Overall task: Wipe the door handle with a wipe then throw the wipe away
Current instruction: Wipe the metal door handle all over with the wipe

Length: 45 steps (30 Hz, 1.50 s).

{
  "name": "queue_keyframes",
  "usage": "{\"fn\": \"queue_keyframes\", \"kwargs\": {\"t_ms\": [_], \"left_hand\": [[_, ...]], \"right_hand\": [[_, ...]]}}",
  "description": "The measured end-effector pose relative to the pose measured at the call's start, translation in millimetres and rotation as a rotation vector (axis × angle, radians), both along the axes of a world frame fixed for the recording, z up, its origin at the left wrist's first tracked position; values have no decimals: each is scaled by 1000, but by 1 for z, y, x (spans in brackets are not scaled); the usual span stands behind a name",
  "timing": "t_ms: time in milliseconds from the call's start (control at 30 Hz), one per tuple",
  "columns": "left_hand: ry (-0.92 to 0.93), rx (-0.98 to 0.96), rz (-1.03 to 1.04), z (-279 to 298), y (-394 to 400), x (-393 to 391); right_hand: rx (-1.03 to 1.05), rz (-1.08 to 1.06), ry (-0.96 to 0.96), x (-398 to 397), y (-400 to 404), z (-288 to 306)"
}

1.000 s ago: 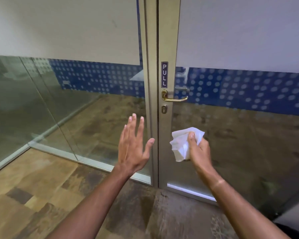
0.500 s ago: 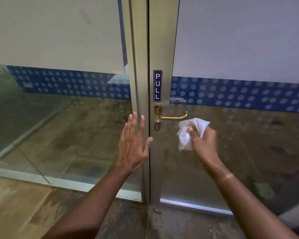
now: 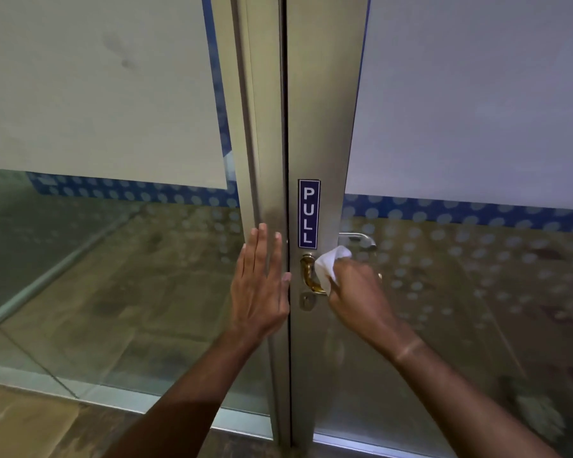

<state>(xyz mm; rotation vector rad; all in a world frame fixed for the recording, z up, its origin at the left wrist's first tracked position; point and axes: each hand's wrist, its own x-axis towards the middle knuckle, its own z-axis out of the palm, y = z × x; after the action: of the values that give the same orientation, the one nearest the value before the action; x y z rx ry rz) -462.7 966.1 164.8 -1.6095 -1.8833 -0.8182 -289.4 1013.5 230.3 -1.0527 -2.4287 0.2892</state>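
A brass lever door handle (image 3: 307, 273) sticks out of the metal frame of a glass door, under a blue PULL sign (image 3: 309, 214). My right hand (image 3: 358, 292) grips a crumpled white wipe (image 3: 330, 263) and presses it around the handle, hiding most of the lever; only the curved neck and the far tip show. My left hand (image 3: 260, 282) lies flat with fingers spread against the fixed metal frame (image 3: 265, 160) just left of the door gap. A keyhole (image 3: 306, 300) sits below the handle.
The glass door (image 3: 460, 292) and the glass panel (image 3: 96, 259) on the left have frosted upper halves and a blue dotted band. A silver handle (image 3: 361, 239) shows through the glass on the far side. Tiled floor (image 3: 20, 421) lies at the bottom left.
I have come closer to the door. My right hand rose with the wipe and closed it onto the handle. My left hand went from hovering to resting flat on the frame.
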Motion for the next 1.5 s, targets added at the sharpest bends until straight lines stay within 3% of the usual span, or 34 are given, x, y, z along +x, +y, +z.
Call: {"fn": "queue_keyframes", "kwargs": {"t_ms": [333, 500, 733, 800, 900, 967, 1200, 1500], "left_hand": [[28, 101, -122, -8, 34, -19], [69, 77, -112, -14, 44, -26], [78, 149, -146, -20, 55, -31], [77, 151, -171, -21, 55, -33], [89, 156, -159, -23, 56, -34], [99, 170, -143, -24, 59, -33], [116, 247, -174, -31, 67, -37], [133, 281, -178, -36, 73, -41]], "right_hand": [[37, -47, -234, -36, 2, -4], [78, -50, -259, -45, -7, -3], [5, -68, -36, -50, -10, 4], [88, -138, -137, -59, -10, 0], [141, -235, -448, -71, -19, -8], [237, -258, -522, -72, -21, -12], [379, -159, -522, -58, -16, -36], [471, -116, -351, -42, -12, -49]]}}
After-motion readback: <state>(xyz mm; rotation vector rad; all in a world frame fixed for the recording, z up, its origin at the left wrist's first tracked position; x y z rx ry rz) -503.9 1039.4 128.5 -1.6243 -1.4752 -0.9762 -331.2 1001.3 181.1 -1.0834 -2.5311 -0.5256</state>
